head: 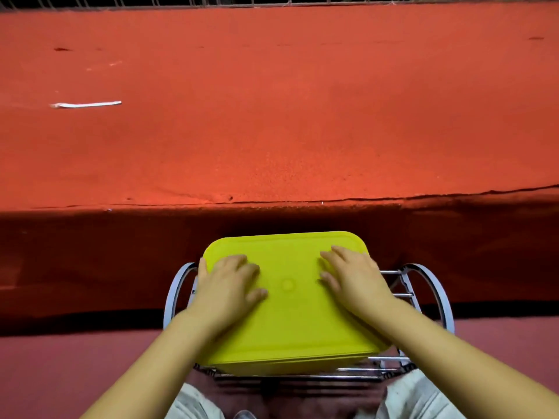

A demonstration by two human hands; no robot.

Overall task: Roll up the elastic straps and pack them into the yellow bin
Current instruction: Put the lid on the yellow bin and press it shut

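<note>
Head view, looking down. Yellow bin [290,316] closed under a flat yellow lid [287,261], seated on a chrome wire rack [405,294] just in front of the knees. Left hand [227,282] flat on the lid's left half, fingers spread and fairly straight, thumb hooked over the left edge. Right hand [354,276] flat on the lid's right half, fingers loosely extended toward the middle. Neither grip closed around anything: both wide, palms pressing down on the lid. Small round dimple in the lid centre between the two hands, uncovered.

Beyond the rack, a broad tabletop [302,116] covered in red-orange cloth, front edge hanging in shadow directly behind the bin. One white elastic strap [86,104] lying flat and unrolled on the cloth, far left, well apart from bin and hands. A few dark specks on the cloth near the far edge. Metal railing [211,0] along the top of the view. Light trousers at bottom, reddish floor to either side.
</note>
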